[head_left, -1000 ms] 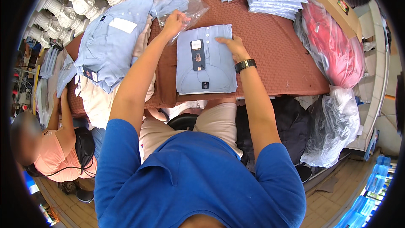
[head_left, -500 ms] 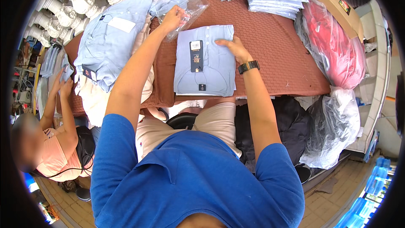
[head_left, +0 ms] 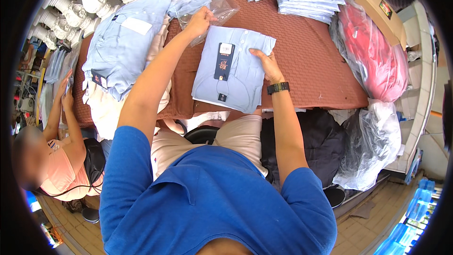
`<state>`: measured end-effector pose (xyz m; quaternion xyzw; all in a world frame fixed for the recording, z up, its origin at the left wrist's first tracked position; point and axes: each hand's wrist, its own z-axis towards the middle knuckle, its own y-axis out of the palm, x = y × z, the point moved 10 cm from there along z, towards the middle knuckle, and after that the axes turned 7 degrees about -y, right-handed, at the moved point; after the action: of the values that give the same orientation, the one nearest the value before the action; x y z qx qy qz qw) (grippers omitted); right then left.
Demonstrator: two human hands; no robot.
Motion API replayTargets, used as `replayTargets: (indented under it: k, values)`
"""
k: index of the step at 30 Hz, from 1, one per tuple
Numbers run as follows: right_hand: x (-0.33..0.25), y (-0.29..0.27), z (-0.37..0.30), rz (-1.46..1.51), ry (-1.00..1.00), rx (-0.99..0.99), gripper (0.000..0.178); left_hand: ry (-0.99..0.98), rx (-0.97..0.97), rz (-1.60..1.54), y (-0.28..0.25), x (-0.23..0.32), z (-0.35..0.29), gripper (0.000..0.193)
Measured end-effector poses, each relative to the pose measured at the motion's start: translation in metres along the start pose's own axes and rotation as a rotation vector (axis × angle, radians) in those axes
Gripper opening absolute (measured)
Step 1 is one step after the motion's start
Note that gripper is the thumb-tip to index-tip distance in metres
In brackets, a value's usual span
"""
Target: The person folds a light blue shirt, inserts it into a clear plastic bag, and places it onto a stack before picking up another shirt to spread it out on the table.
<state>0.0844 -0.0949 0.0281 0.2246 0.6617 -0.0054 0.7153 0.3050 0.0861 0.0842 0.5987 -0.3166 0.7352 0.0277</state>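
**Light Thumb, Square Folds at the Shirt Table**

A folded blue shirt (head_left: 243, 78) lies askew at the near edge of a brown-covered table (head_left: 311, 61), collar end toward the wearer or away hard to judge. The right hand (head_left: 269, 66) grips its right side, thumb on top, fingers mostly hidden; a flat, even pinch should stop the layers sliding and leave the dark hang tag (head_left: 224, 62) uncreased. Farther in, the left hand (head_left: 200, 21) bunches its fingers narrowly at a clear plastic bag (head_left: 224, 12); whether they pinch the film cannot be told. Thin film probably clings, so parting it gently would spare a tear. A loose pile of blue shirts (head_left: 130, 49) covers the left side, while bagged shirts (head_left: 309, 2) stand stacked near the far right corner.
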Motion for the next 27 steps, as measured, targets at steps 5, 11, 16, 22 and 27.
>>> replayTargets:
  k: [5, 11, 16, 22, 27]
  values:
    - [0.003, -0.016, 0.002, -0.028, -0.010, 0.060, 0.038, 0.119, 0.068, 0.405, 0.037, 0.048, -0.034, 0.019]
    - [-0.002, 0.008, 0.005, 0.015, -0.006, 0.027, 0.039, 0.144, 0.223, 0.409, 0.050, 0.060, -0.079, 0.016]
    - [-0.006, 0.008, 0.007, 0.019, -0.045, 0.054, 0.040, 0.093, 0.144, 0.340, 0.079, 0.082, -0.094, 0.015]
    - [-0.007, 0.023, 0.011, -0.050, 0.033, 0.022, 0.054, 0.453, 0.265, 0.465, 0.083, 0.116, -0.101, 0.032]
    - [0.006, 0.011, 0.033, -0.206, -0.017, -0.041, 0.054, 0.288, 0.092, 0.395, 0.100, 0.127, -0.086, 0.031]
